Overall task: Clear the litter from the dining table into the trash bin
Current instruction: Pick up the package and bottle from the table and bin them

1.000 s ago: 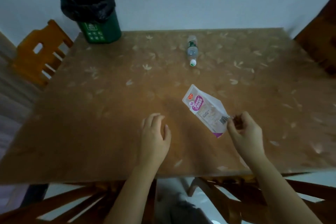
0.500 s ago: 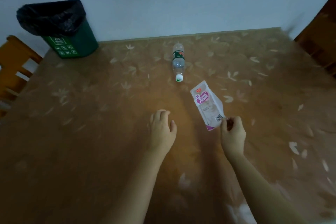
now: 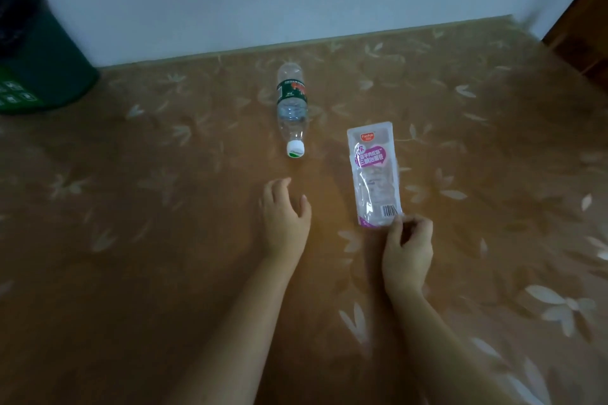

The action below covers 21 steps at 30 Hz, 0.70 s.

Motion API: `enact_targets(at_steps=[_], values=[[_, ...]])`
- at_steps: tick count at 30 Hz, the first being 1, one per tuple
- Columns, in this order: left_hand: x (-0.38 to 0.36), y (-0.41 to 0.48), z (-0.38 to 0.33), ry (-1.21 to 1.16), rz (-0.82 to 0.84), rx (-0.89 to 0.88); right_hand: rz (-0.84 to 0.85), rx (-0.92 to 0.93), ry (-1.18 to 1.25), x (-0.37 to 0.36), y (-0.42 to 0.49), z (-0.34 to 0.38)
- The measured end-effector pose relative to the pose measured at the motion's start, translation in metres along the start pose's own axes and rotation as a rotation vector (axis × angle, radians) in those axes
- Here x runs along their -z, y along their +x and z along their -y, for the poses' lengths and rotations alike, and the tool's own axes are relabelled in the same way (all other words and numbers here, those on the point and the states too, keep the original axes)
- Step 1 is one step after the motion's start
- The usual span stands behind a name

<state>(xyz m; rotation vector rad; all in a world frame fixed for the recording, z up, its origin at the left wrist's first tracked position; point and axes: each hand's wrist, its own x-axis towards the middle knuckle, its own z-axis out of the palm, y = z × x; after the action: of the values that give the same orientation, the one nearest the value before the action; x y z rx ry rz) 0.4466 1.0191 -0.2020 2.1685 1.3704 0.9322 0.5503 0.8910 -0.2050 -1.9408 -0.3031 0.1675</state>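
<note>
A clear and purple snack wrapper (image 3: 373, 174) lies lengthwise on the brown leaf-patterned table (image 3: 148, 240). My right hand (image 3: 408, 250) pinches its near corner by the barcode. My left hand (image 3: 284, 217) hovers palm down just left of it, fingers loosely apart and holding nothing. An empty plastic bottle (image 3: 291, 105) with a green label lies on its side beyond my left hand, white cap pointing toward me. The green trash bin (image 3: 36, 69) with a black bag stands at the table's far left corner, partly cut off by the frame.
A pale wall runs along the table's far edge. A dark wooden chair back (image 3: 582, 33) shows at the far right.
The view has moved closer and to the right, pushing the bin to the left edge. My right hand has turned the wrapper straighter while still gripping its corner. My left hand reached slightly forward.
</note>
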Motion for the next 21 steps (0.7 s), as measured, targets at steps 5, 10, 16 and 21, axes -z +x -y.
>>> enact_targets(at_steps=[5,10,16,21], values=[[-0.030,0.023,0.003,-0.054,-0.010,0.021,-0.008,-0.012,-0.008,-0.004,0.005,-0.008],[-0.050,0.039,0.004,-0.088,-0.067,0.009,-0.007,-0.007,-0.003,-0.005,0.005,-0.010],[-0.064,0.063,-0.001,-0.118,-0.139,0.084,-0.014,-0.012,0.005,-0.005,0.004,-0.012],[-0.068,0.077,-0.003,-0.126,-0.148,0.145,-0.014,-0.026,0.005,-0.005,0.005,-0.012]])
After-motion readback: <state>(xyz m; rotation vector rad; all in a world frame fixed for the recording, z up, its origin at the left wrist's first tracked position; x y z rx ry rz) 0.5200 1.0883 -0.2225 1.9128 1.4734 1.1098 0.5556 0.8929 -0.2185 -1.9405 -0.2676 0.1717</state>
